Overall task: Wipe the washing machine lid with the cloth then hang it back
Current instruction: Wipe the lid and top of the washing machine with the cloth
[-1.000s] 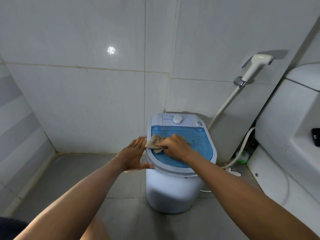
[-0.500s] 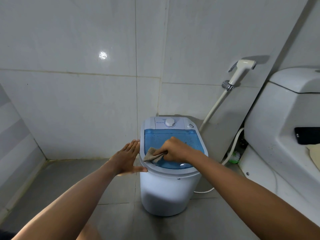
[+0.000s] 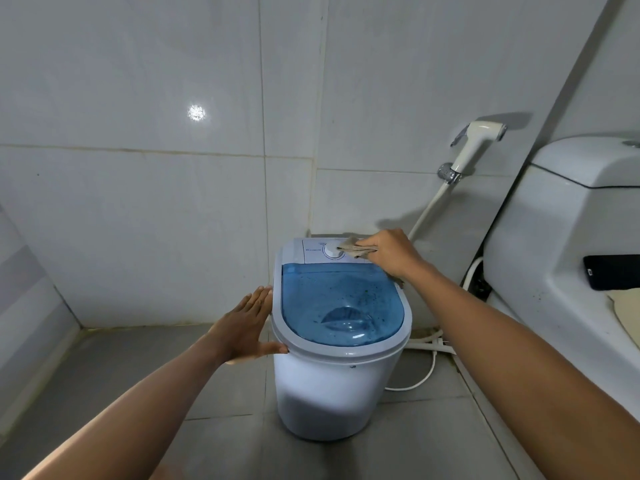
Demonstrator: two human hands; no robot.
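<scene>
A small white washing machine [image 3: 332,393] stands on the floor in the middle. Its translucent blue lid [image 3: 341,303] has dark specks on it. Behind the lid is a white control panel with a round dial [image 3: 330,251]. My right hand [image 3: 389,252] grips a beige cloth [image 3: 355,249] and presses it on the control panel, just right of the dial. My left hand [image 3: 247,329] lies flat, fingers apart, against the machine's left rim, with the thumb on the front edge.
A white toilet [image 3: 568,244] stands at the right with a dark phone [image 3: 613,277] on it. A spray hose [image 3: 476,147] hangs on the tiled wall behind the machine. White cables [image 3: 427,362] lie on the grey floor to the right.
My right hand has carried the cloth from the lid's front left to the control panel at the back right. My left hand stays on the left rim.
</scene>
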